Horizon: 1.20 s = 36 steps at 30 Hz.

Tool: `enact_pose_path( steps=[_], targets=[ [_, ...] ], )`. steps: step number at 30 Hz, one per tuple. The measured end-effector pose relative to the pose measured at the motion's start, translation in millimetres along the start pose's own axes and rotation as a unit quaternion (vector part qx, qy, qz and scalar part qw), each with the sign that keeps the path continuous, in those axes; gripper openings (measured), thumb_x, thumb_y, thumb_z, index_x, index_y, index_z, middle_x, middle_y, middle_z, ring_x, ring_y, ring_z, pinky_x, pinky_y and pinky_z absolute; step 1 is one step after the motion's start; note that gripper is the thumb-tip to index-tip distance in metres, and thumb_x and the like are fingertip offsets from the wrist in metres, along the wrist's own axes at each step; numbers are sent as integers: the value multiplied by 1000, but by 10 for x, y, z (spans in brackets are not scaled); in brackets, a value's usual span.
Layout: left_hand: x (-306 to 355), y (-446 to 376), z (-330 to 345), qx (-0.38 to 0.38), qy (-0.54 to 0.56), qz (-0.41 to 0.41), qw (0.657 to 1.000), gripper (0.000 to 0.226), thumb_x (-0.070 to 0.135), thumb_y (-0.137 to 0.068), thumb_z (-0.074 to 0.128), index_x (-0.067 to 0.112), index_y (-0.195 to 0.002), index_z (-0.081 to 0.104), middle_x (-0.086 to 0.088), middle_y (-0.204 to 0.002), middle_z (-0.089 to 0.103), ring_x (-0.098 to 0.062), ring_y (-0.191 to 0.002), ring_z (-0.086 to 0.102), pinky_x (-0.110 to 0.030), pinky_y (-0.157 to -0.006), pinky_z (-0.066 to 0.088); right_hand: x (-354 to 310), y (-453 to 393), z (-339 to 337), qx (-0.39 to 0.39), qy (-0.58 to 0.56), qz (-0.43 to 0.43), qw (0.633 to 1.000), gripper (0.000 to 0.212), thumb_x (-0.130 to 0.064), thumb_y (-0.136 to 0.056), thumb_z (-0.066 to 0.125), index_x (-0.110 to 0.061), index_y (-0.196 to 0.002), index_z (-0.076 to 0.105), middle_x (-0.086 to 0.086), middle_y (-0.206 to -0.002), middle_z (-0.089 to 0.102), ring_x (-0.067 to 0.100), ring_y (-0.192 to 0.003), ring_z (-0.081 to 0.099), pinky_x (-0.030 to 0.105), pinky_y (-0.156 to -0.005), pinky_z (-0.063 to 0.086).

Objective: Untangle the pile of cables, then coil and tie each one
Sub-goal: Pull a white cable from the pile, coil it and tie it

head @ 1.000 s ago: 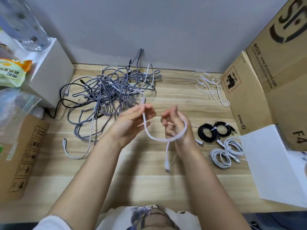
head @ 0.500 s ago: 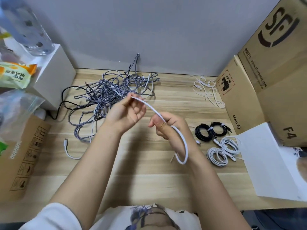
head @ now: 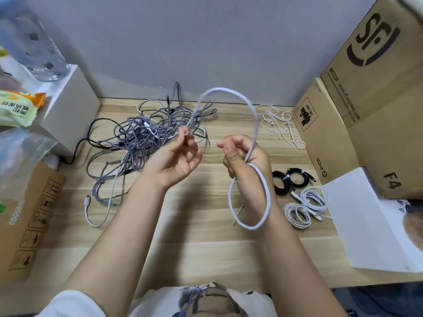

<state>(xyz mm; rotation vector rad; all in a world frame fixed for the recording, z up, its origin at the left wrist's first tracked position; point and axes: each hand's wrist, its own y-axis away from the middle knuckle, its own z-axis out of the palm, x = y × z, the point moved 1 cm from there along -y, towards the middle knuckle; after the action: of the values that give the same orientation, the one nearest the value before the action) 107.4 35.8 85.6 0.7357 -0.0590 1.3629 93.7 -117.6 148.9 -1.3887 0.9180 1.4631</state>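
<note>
A white cable (head: 253,115) arcs high between my two hands above the wooden table. My left hand (head: 178,156) pinches one stretch of it between thumb and fingertips. My right hand (head: 242,156) grips the gathered cable, and a finished loop (head: 266,202) hangs down round my right wrist. Behind my left hand lies the tangled pile of grey braided cables (head: 137,138), with a white-tipped end (head: 88,202) trailing toward me. At the right lie two coiled black cables (head: 290,180) and two coiled white cables (head: 305,207), each tied.
Loose white ties (head: 281,124) lie at the back right. Cardboard boxes (head: 366,115) wall off the right side, with a white box (head: 370,220) in front. A white block (head: 68,115), snack bag and plastic bag stand at the left, above a flat carton (head: 27,216).
My left hand has swung the cable up into a tall arc toward the right hand. The loop on my right wrist has grown longer and hangs lower.
</note>
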Motion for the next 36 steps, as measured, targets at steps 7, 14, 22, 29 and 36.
enact_pose_path(
  steps=[7, 14, 22, 29, 36],
  targets=[
    [-240, 145, 106, -91, -152, -41, 983, 21, 31, -61, 71, 20, -79, 71, 4, -79, 67, -10, -81, 64, -26, -75, 53, 261, -73, 103, 8, 71, -9, 997, 17, -17, -83, 63, -24, -98, 67, -4, -78, 64, 6, -76, 60, 18, -76, 48],
    [-163, -73, -141, 6, -20, -70, 997, 5, 17, -77, 54, 15, -81, 56, 4, -66, 61, -8, -70, 59, -23, -61, 54, 210, -25, 57, 34, 23, -52, 998, 28, -26, -93, 48, -28, -68, 60, -9, -74, 66, 7, -87, 65, 16, -81, 44],
    [14, -311, -551, 108, -18, -44, 993, 52, 7, -98, 38, 8, -59, 72, 1, -55, 64, -7, -48, 62, -19, -52, 54, -97, 115, 91, -19, -183, -47, 982, 26, -37, -86, 51, -23, -65, 55, -17, -46, 33, 5, -36, 28, 22, -48, 39],
    [118, -506, -521, 131, -20, -14, 991, 28, -1, -96, 41, 4, -78, 61, -2, -56, 66, -6, -49, 64, -14, -51, 52, -202, 119, 4, -63, -228, -32, 971, 27, -33, -85, 48, -17, -65, 54, -17, -45, 28, 1, -37, 18, 18, -42, 14],
    [206, -627, -527, 145, 4, -21, 989, 30, 7, -102, 28, 1, -91, 55, 0, -64, 71, -5, -49, 65, -17, -46, 51, -208, 74, 29, -92, -244, 24, 965, 31, -30, -89, 46, -18, -62, 57, -14, -43, 25, 2, -36, 13, 14, -43, 13]
  ],
)
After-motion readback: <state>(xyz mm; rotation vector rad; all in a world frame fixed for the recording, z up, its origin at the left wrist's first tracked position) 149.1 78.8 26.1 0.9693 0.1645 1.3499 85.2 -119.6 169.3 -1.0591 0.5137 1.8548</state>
